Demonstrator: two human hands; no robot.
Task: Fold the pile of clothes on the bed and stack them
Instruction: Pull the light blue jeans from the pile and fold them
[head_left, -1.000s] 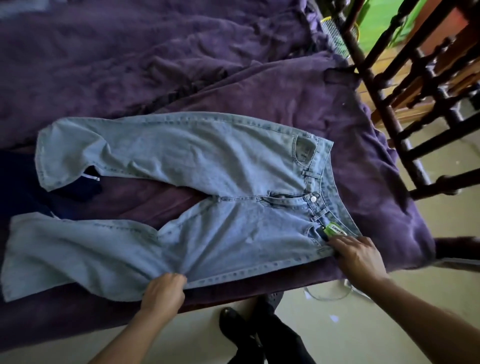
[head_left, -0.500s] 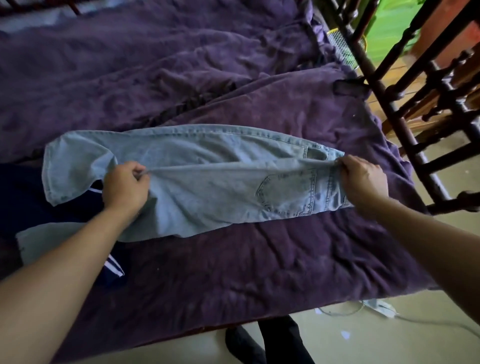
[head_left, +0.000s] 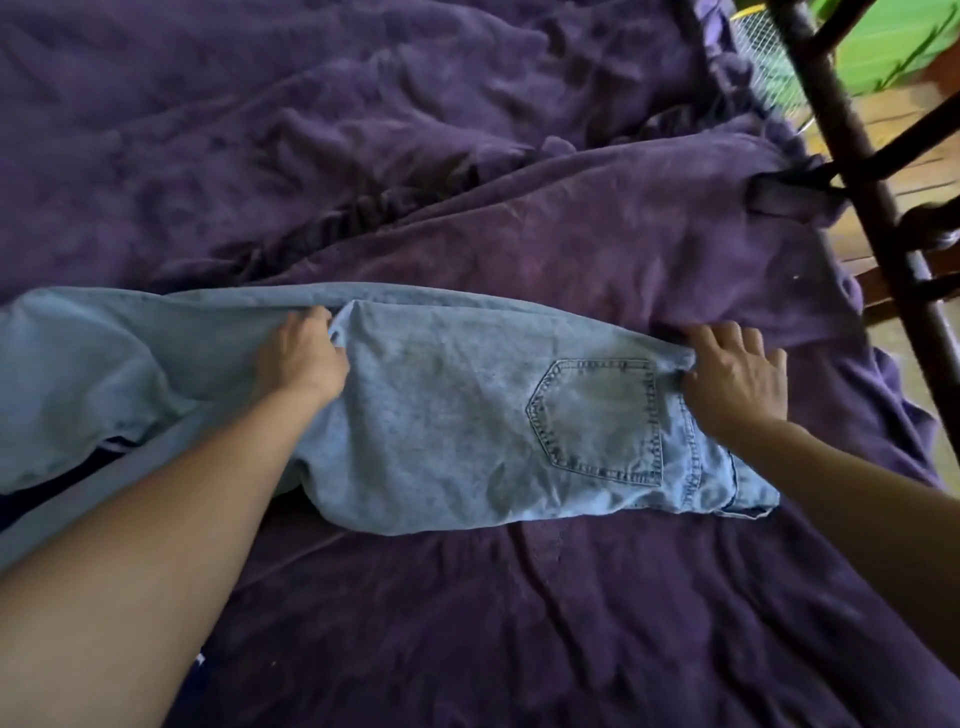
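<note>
Jeans (head_left: 457, 415) folded farther over; navy garment (head_left: 41, 493) peeks beneath.

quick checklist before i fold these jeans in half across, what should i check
1. Left hand grips light blue denim jeans: ok.
2. Right hand holds the waistband: cannot tell.
3. Leg edges line up: not ok, lower leg shows past the far edge.
4. Hems matched: cannot tell, out of view.
5. Dark navy striped garment clear of the legs: not ok, it shows between them.
</note>
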